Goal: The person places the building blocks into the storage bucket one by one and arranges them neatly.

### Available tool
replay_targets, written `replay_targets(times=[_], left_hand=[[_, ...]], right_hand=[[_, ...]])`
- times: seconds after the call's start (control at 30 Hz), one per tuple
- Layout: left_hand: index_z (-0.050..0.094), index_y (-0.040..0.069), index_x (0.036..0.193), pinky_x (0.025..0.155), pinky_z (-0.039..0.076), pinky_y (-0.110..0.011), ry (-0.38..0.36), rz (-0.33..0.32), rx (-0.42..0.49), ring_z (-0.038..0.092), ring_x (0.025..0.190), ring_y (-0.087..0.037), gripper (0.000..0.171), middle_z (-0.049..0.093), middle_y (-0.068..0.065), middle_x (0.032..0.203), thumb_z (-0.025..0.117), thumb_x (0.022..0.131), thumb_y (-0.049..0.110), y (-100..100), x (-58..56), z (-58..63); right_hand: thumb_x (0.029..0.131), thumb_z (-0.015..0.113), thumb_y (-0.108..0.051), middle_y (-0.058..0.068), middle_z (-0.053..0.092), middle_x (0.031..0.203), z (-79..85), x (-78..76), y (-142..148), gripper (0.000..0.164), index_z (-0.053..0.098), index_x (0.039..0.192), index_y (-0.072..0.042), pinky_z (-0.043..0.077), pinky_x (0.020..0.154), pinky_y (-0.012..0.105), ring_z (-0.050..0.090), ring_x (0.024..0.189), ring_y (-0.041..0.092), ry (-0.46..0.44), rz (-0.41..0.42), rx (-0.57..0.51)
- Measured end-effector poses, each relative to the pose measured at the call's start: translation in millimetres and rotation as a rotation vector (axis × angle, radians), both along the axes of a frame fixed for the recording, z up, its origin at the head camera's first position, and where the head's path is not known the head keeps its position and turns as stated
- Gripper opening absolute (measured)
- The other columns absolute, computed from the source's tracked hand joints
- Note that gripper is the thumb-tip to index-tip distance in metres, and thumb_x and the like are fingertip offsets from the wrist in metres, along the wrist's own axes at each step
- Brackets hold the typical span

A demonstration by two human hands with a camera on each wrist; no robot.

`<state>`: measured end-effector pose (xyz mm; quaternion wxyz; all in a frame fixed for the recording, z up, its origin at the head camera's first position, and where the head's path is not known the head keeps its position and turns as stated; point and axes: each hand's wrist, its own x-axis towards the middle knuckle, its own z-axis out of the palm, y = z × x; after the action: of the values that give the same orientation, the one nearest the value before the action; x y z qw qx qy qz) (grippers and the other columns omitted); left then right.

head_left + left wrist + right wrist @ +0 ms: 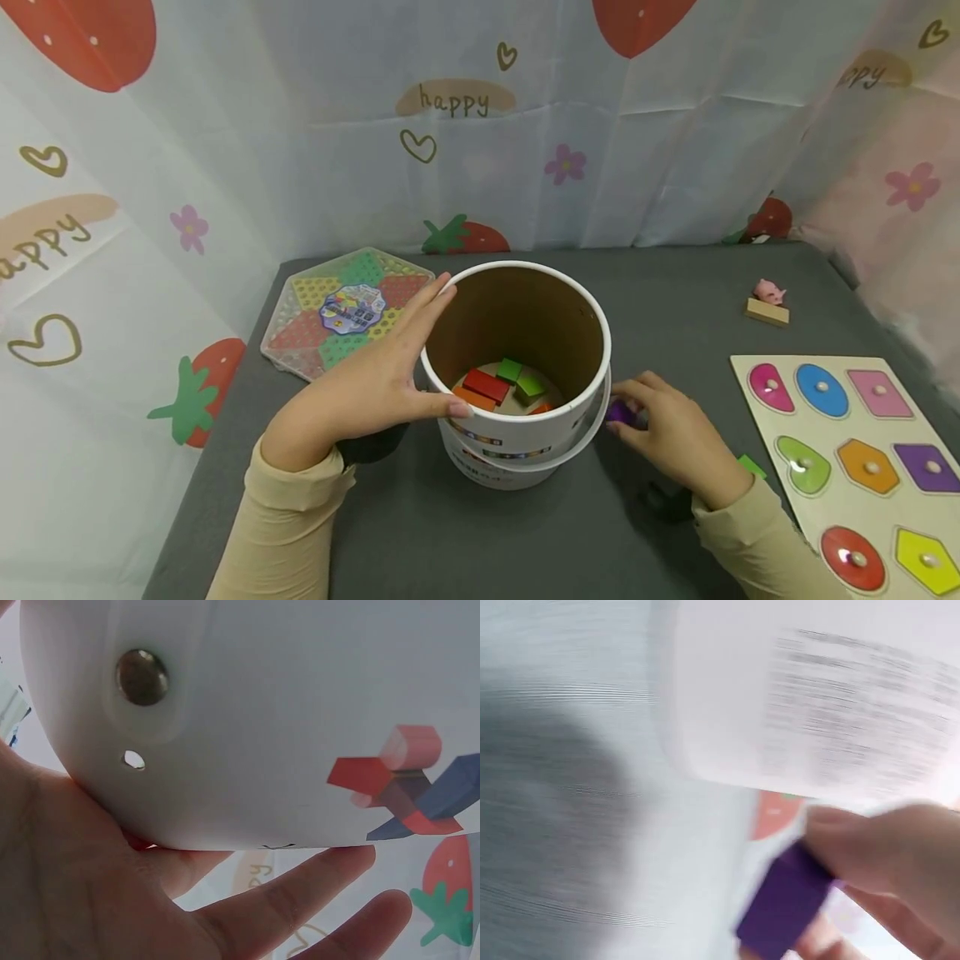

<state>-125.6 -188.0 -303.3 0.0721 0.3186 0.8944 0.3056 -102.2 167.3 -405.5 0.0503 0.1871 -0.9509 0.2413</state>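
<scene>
A white bucket stands upright at the middle of the table, with red, green and orange blocks on its floor. My left hand rests against the bucket's left side, thumb at the front rim and fingers spread along the outside wall. In the left wrist view, the fingers look fairly straight beside the bucket wall. Right of the bucket, my right hand pinches a purple block between thumb and fingers, below rim height. The bucket's white handle hangs down its front.
A green block shows partly behind the right wrist. On the right lies a shape-puzzle board with knobbed pieces. Behind it are a wooden block and a small pink pig figure. A hexagonal checkers board lies back left.
</scene>
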Motion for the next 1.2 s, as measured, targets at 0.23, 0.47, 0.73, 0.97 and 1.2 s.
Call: replay_targets(times=[0.23, 0.47, 0.73, 0.97, 1.2], left_hand=[[-0.005, 0.027, 0.154, 0.104, 0.032, -0.046, -0.005, 0.003, -0.002, 0.007, 0.143, -0.012, 0.111, -0.013, 0.020, 0.155, 0.067, 0.077, 0.063, 1.6, -2.7, -2.3], [-0.005, 0.028, 0.153, 0.105, 0.032, -0.046, 0.005, -0.008, 0.000, 0.007, 0.143, -0.011, 0.110, -0.014, 0.020, 0.155, 0.066, 0.077, 0.064, 5.5, -4.7, -3.1], [-0.005, 0.026, 0.154, 0.105, 0.032, -0.047, 0.001, -0.005, -0.008, 0.009, 0.143, -0.015, 0.112, -0.014, 0.018, 0.155, 0.067, 0.077, 0.064, 4.8, -3.2, -0.9], [-0.006, 0.027, 0.154, 0.105, 0.032, -0.048, -0.004, -0.010, -0.003, 0.010, 0.143, -0.015, 0.112, -0.014, 0.018, 0.155, 0.067, 0.077, 0.064, 4.7, -0.9, 0.9], [-0.006, 0.027, 0.153, 0.104, 0.032, -0.048, 0.002, -0.005, -0.001, 0.010, 0.143, -0.017, 0.112, -0.014, 0.016, 0.156, 0.068, 0.077, 0.062, 1.4, 1.2, 1.0]], right_hand=[[0.078, 0.079, -0.007, -0.001, 0.060, 0.102, 65.1, -8.6, 0.1, 0.023, 0.073, 0.099, -0.015, 0.039, 0.066, 0.026, 0.048, 0.080, 0.011, 0.287, -0.128, -0.242], [0.069, 0.077, 0.013, 0.012, 0.055, 0.106, 125.3, -0.9, -24.0, 0.031, 0.063, 0.095, 0.003, 0.044, 0.076, 0.014, 0.053, 0.081, 0.010, 0.474, 0.042, -0.427], [0.069, 0.083, 0.002, -0.004, 0.061, 0.108, 131.7, -8.5, -50.2, 0.027, 0.069, 0.079, -0.017, 0.047, 0.074, 0.017, 0.058, 0.089, 0.007, 0.369, 0.333, -0.233], [0.069, 0.081, 0.008, -0.001, 0.064, 0.113, 126.4, -13.1, -51.0, 0.029, 0.076, 0.086, -0.016, 0.046, 0.076, 0.020, 0.058, 0.103, 0.015, 0.377, 0.354, -0.234], [0.070, 0.081, 0.006, -0.001, 0.065, 0.101, 113.4, -8.2, -1.7, 0.026, 0.075, 0.086, -0.013, 0.036, 0.086, 0.025, 0.056, 0.096, 0.015, 0.467, 0.065, -0.208]])
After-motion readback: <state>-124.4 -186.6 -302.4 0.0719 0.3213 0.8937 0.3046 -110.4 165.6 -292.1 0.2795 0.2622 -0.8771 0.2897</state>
